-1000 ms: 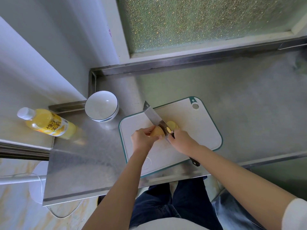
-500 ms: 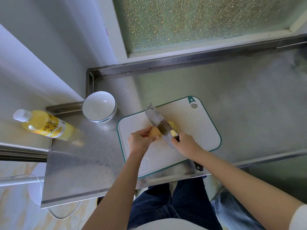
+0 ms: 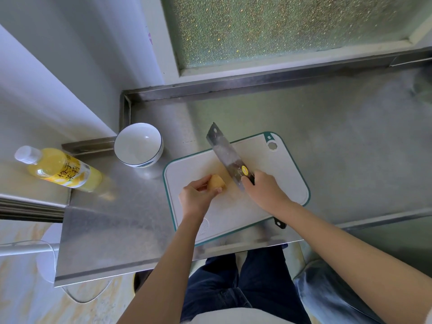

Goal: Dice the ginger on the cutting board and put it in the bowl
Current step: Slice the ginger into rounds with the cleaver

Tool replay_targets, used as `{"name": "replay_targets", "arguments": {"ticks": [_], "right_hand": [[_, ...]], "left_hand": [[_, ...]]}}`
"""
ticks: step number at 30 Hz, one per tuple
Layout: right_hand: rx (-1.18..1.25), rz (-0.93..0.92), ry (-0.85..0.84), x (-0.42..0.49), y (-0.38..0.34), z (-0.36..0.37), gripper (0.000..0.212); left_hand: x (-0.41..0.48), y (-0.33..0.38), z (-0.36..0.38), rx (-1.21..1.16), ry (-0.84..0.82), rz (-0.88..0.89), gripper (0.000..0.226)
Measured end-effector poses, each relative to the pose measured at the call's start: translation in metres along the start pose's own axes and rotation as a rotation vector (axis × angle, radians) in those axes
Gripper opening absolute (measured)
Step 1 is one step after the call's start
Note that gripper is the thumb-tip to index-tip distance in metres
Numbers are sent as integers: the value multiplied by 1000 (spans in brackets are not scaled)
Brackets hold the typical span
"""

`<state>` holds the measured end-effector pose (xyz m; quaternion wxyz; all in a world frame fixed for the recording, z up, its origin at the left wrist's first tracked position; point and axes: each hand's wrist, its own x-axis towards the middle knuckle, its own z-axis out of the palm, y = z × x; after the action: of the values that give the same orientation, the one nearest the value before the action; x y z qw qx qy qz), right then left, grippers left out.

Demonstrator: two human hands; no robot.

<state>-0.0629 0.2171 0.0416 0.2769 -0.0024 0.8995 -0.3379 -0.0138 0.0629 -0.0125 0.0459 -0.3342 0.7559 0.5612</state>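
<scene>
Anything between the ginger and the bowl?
Head view: nothing loose, only bare white teal-rimmed cutting board and steel counter between the yellow ginger chunk and white blue-rimmed bowl.

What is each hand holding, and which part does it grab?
The left hand pinches the ginger at its left end. The right hand grips the cleaver by its handle, close to the blade.

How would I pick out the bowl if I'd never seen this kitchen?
Start at the steel counter under the frosted window and find the green-edged white cutting board. Just off its far left corner stands the bowl. It is the only round dish: white, empty, with a thin dark line outside, unlike the yellow bottle further left.
</scene>
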Motion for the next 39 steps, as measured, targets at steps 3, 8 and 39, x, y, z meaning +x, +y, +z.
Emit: {"name": "replay_targets", "arguments": {"ticks": [3, 8, 39], "right_hand": [[-21, -39, -12, -7, -4, 0, 34], [-61, -82, -45, -14, -5, 2, 31], [-250, -58, -41, 5, -46, 15, 26]], "left_hand": [[-3, -2, 1, 1, 21, 17, 48], [-5, -1, 2, 12, 46, 19, 47], [-5, 6, 4, 53, 53, 36, 45]]}}
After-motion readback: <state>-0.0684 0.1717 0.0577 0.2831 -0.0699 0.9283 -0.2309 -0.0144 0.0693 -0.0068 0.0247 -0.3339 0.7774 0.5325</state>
